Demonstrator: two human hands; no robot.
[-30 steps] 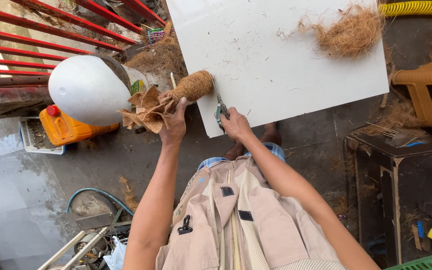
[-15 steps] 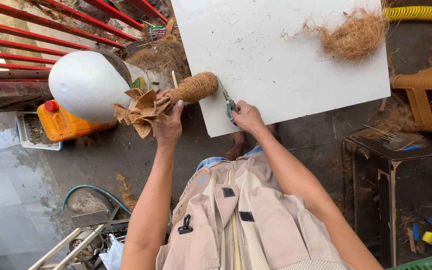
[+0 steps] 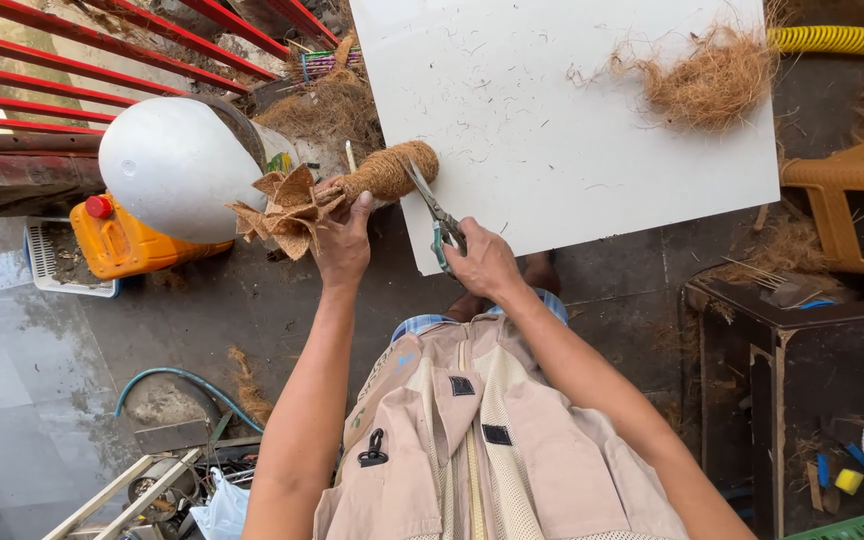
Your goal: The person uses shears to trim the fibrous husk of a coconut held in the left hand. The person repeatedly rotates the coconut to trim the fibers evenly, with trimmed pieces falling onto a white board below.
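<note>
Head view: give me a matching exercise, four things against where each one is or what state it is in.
Things:
1. scissors
2. fibre-wrapped piece
3. loose fibre clump
4. orange jug

Places or states:
A. on the floor beside the white dome
B. lying on the white board, far side
C. gripped by the left hand
D. in the right hand, blades open at the wrapped end

Pairs: 1-D, 2-C, 3-B, 4-A
</note>
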